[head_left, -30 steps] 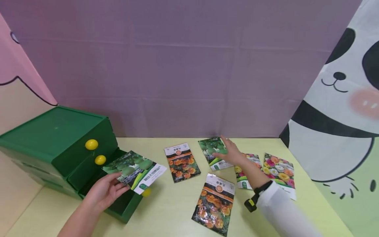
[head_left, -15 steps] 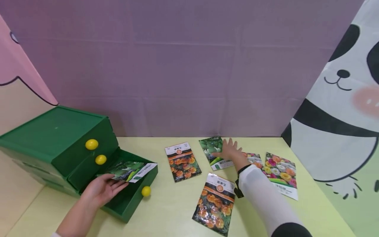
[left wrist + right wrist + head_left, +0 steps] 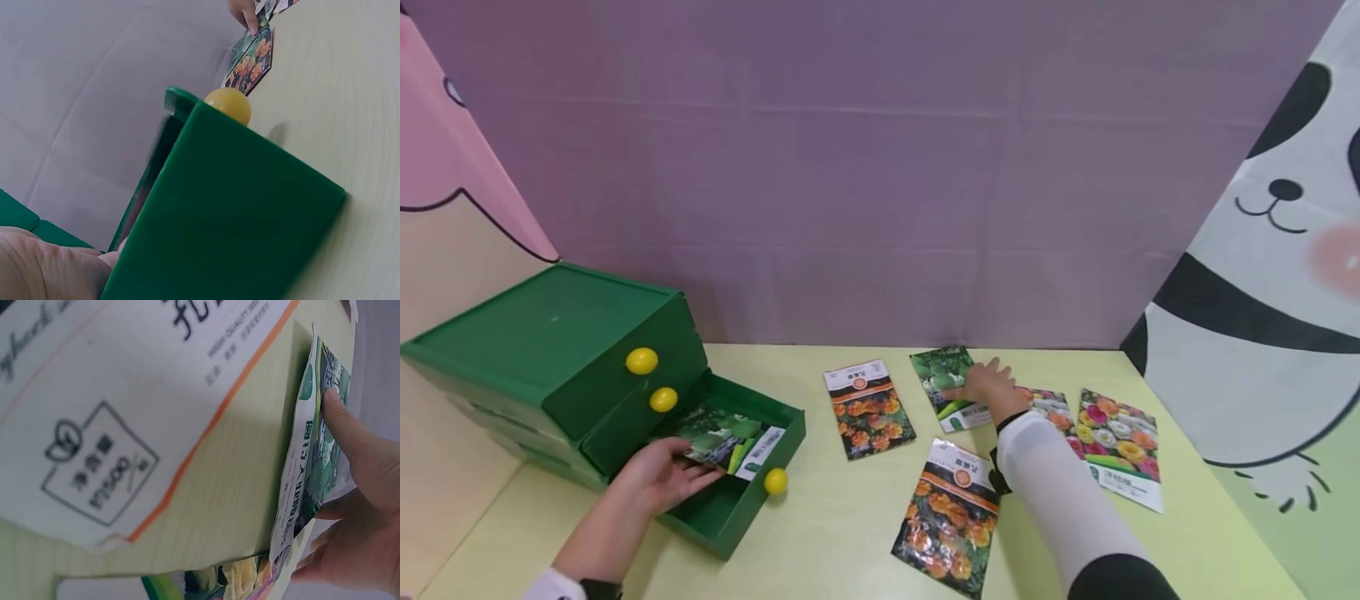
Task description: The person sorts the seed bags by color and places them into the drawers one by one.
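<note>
In the head view my left hand (image 3: pixel 651 479) is inside the pulled-out green drawer (image 3: pixel 726 533), pinching the near edge of a green seed packet (image 3: pixel 722 437) with a white end strip. The packet lies low within the drawer walls. My right hand (image 3: pixel 992 387) is over a second green seed packet (image 3: pixel 942 373) at the back of the table. In the right wrist view its thumb (image 3: pixel 340 415) touches that packet's face. The other fingers stretch past the packet's far side, apart from the thumb. The left wrist view shows the left hand (image 3: pixel 53 265) partly hidden behind the drawer wall.
The green drawer cabinet (image 3: pixel 542 333) with yellow knobs stands at the left. Two orange-flower seed packets (image 3: pixel 871 408) (image 3: pixel 951 521) lie mid-table. Two mixed-flower packets (image 3: pixel 1120 442) (image 3: pixel 1051 406) lie at the right, one partly behind the right arm. A purple cloth (image 3: pixel 865 183) hangs behind the table.
My left hand has lowered the green seed packet from above the drawer into it. The right hand stays at the second packet, its forearm swung inward and fingers spread rightward.
</note>
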{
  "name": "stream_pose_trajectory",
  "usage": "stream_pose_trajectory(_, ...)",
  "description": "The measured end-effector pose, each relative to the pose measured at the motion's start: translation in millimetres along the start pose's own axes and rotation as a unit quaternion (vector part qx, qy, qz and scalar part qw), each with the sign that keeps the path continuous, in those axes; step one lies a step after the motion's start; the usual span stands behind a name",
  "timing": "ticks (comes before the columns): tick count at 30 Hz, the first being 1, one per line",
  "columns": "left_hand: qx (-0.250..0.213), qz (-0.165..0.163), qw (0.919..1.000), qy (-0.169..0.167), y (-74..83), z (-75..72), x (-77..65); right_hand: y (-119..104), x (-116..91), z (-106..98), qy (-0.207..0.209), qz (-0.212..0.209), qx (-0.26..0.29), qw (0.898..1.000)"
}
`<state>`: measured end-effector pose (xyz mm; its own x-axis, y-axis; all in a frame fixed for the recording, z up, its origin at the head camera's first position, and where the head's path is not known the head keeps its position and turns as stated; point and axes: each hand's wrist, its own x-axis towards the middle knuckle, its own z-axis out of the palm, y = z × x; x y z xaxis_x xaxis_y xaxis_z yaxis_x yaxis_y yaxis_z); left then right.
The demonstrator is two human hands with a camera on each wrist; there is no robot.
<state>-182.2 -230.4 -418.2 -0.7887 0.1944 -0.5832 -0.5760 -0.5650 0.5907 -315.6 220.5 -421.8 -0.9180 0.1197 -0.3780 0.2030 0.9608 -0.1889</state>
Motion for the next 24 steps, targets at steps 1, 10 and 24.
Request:
stream_pose_trajectory(1,0.007,0.002,1.0000,0.005,-0.3,1.0,-0.4,0,1,0,-0.001,-0.001,0.000,1.000)
stream_pose_trajectory(10,0.022,0.015,0.9995,0.017,-2.6,9.1,-6.3,3,10,-1,0.008,-0.018,0.010,1.000)
stream_pose_trajectory(24,0.000,0.060,0.9974,0.040,-8.8,22.7,-17.2,3,15,3,0.057,-0.021,0.074,0.995)
